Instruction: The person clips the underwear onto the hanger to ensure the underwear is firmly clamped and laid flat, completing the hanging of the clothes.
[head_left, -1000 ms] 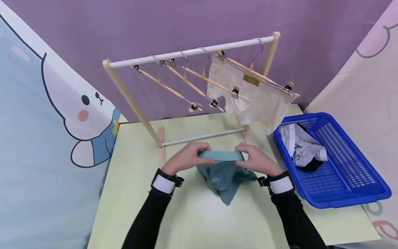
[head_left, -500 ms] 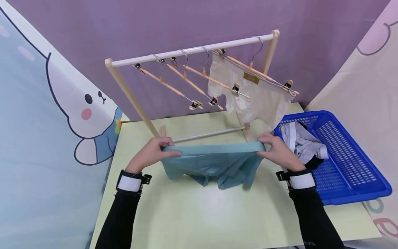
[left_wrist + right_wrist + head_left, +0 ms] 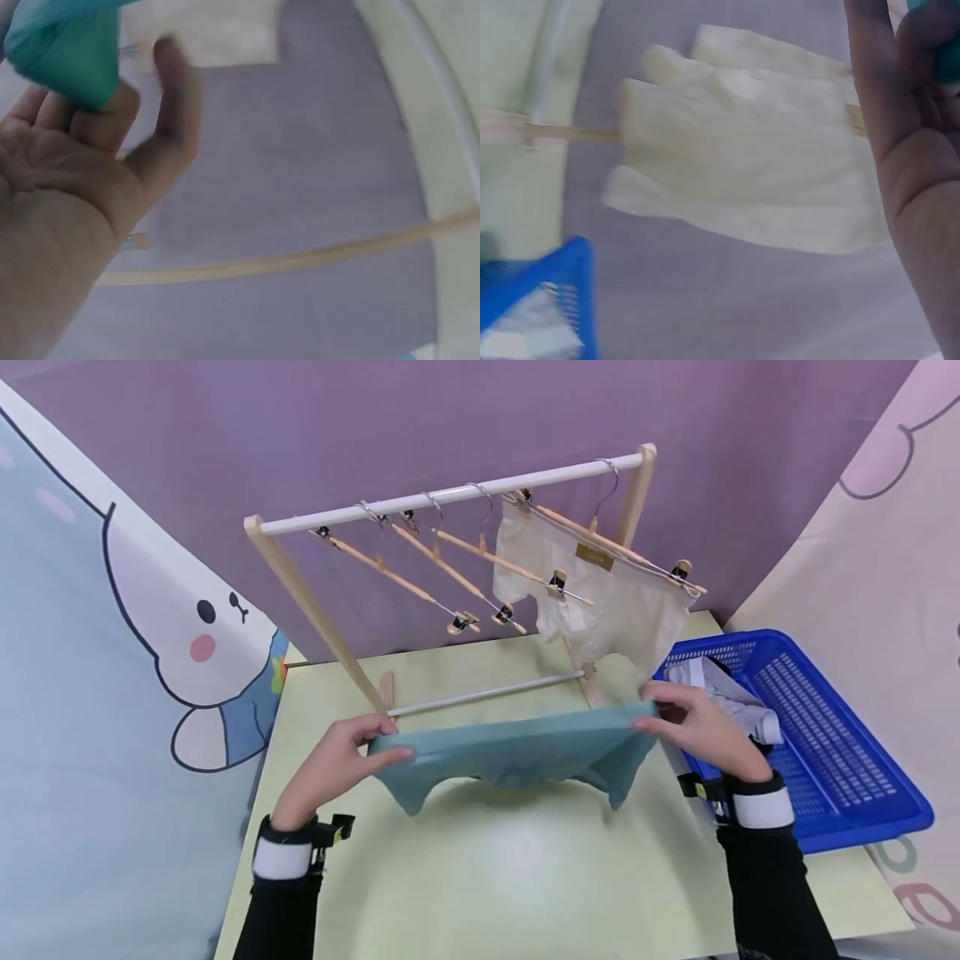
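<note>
In front of rack (image 3: pixel 555 476), teal garment (image 3: pixel 510 752) stretched wide; left hand (image 3: pixel 337 764) and right hand (image 3: pixel 701 727) pinch opposite top corners. Probably light, soft, elastic; best gripped at those same corners.

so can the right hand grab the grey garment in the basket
Probably not yet: the right hand grips the teal shorts, though the grey garment lies nearby in the open blue basket.
</note>
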Available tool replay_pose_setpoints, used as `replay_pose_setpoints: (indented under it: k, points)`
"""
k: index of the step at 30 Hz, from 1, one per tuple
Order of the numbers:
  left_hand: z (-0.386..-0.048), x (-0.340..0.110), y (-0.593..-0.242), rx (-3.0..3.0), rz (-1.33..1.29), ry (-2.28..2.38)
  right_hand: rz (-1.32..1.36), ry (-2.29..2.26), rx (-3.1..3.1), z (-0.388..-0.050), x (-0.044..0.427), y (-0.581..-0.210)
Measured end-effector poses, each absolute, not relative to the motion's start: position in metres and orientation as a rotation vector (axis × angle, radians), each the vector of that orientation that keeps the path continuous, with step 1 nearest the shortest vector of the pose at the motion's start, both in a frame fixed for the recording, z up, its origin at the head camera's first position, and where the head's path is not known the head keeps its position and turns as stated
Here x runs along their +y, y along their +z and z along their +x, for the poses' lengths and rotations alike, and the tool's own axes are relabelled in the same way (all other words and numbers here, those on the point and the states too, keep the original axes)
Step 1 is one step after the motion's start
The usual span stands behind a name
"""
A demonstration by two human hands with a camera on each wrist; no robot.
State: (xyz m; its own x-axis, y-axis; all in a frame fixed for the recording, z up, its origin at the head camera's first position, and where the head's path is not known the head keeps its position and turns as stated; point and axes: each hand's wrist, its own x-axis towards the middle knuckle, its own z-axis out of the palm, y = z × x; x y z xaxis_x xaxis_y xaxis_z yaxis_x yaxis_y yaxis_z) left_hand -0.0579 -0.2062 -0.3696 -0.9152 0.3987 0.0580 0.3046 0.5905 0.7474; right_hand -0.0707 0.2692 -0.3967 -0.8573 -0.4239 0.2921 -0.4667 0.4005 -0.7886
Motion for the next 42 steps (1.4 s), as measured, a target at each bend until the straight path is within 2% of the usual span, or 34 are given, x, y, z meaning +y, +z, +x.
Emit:
replay_pose_setpoints:
  k: [5, 9, 13, 17, 20, 24, 28, 33, 42]
  points:
    - [-0.022, -0.207, -0.344, 2.595, 0.723, 1.324, 0.959, 1.473, -2.494, -0.046, 0.277, -0.376]
    - [-0.016, -0.207, -0.340, 2.556, 0.761, 1.362, 0.983, 1.472, -2.462, -0.039, 0.278, -0.374]
    - [-0.038, -0.203, -0.372, 2.698, 0.664, 1.231, 0.811, 1.391, -2.629, -0.065, 0.267, -0.403]
    - [-0.055, -0.192, -0.425, 2.963, 0.582, 0.808, 0.507, 1.392, -2.801, -0.095, 0.248, -0.461]
    - [-0.052, -0.179, -0.464, 2.983, 0.576, 0.592, 0.378, 1.472, -2.834, -0.101, 0.234, -0.501]
    - [-0.041, -0.160, -0.507, 2.784, 0.558, 0.549, 0.476, 1.512, -2.931, -0.096, 0.217, -0.535]
    - [-0.035, -0.153, -0.539, 2.705, 0.476, 0.393, 0.650, 1.341, -3.130, -0.092, 0.200, -0.550]
    - [-0.040, -0.159, -0.557, 2.752, 0.386, 0.239, 0.639, 1.144, -3.232, -0.093, 0.186, -0.560]
    - [-0.058, -0.165, -0.562, 2.719, 0.390, 0.328, 0.633, 1.087, -3.221, -0.102, 0.179, -0.565]
